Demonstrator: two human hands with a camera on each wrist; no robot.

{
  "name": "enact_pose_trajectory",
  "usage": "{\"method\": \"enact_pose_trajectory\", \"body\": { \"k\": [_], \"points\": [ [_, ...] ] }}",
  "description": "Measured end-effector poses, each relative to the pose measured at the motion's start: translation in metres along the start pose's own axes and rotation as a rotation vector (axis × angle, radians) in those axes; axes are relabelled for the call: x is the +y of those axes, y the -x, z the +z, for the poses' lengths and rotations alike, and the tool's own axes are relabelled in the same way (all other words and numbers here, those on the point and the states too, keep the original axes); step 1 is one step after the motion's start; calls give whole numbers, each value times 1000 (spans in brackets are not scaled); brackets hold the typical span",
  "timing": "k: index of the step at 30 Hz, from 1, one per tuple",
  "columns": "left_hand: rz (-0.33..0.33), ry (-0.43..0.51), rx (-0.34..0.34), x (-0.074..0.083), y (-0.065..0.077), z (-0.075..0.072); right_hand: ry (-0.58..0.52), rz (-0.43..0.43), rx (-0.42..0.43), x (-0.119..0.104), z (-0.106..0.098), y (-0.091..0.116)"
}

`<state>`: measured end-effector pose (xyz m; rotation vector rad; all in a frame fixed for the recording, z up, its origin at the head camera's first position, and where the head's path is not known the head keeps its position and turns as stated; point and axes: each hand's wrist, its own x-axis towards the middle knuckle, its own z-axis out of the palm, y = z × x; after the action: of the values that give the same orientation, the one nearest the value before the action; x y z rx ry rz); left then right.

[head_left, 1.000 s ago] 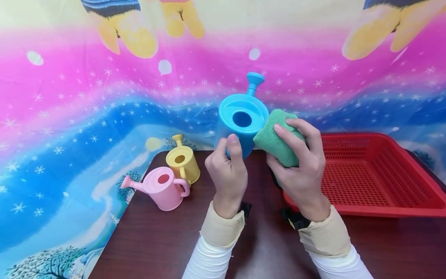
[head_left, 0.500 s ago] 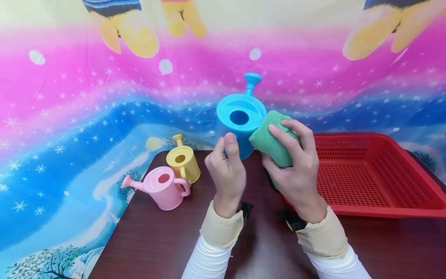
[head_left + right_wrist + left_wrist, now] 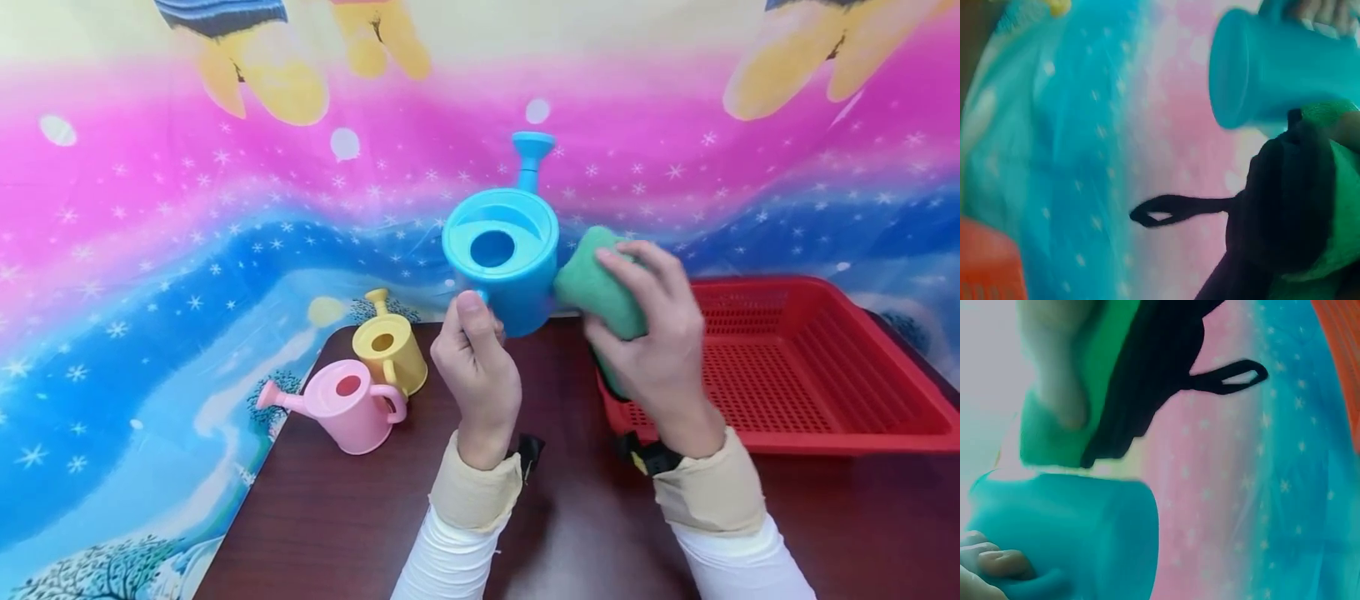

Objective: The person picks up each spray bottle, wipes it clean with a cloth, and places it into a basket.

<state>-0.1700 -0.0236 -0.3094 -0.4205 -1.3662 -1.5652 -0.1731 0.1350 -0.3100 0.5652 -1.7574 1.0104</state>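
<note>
A blue watering can [image 3: 517, 292] is held up above the table, its spout pointing away. My left hand [image 3: 480, 375] grips it by the handle [image 3: 1041, 584], which the fingers partly hide in the head view. In my right hand [image 3: 656, 350] is a bunched green cloth [image 3: 600, 287], pinched between thumb and fingers. Black fabric with a hanging loop [image 3: 1160, 212] shows on the cloth's underside in both wrist views. The cloth is close beside the can's right wall; a thin gap appears between them in the left wrist view.
On the table's left stand a pink watering can [image 3: 348, 408] and, just behind it, a yellow watering can [image 3: 393, 354]. A red plastic basket [image 3: 855, 442] lies at the right, beyond my right wrist. A printed curtain [image 3: 225, 167] hangs behind the dark wooden table [image 3: 330, 517].
The blue watering can has moved slightly up and left with my left hand. My right hand and the green cloth shifted left, then back right, coming off the can's side.
</note>
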Motion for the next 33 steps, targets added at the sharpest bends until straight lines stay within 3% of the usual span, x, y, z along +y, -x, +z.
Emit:
{"method": "enact_pose_trajectory", "body": {
  "k": [4,10,13,16,19,23,28,33],
  "points": [
    [-104,148,-59,3,6,9,31,98,156,13,-32,-12],
    [-181,177,-129,3,24,22,-38,174,372,22,-76,-23],
    [-258,205,-170,2,39,32,-62,177,438,27,-97,-26],
    [-343,145,-242,-1,54,44,-71,222,505,32,-114,-26],
    [-422,9,-358,-3,67,57,-96,285,579,35,-125,-24],
    [-518,-141,-564,-6,81,72,-66,355,629,37,-137,-19],
    [-618,-232,-828,-9,97,85,-102,399,708,36,-147,-15],
    [-655,-306,-986,-12,108,94,-228,357,775,33,-154,-16]
  ]
}}
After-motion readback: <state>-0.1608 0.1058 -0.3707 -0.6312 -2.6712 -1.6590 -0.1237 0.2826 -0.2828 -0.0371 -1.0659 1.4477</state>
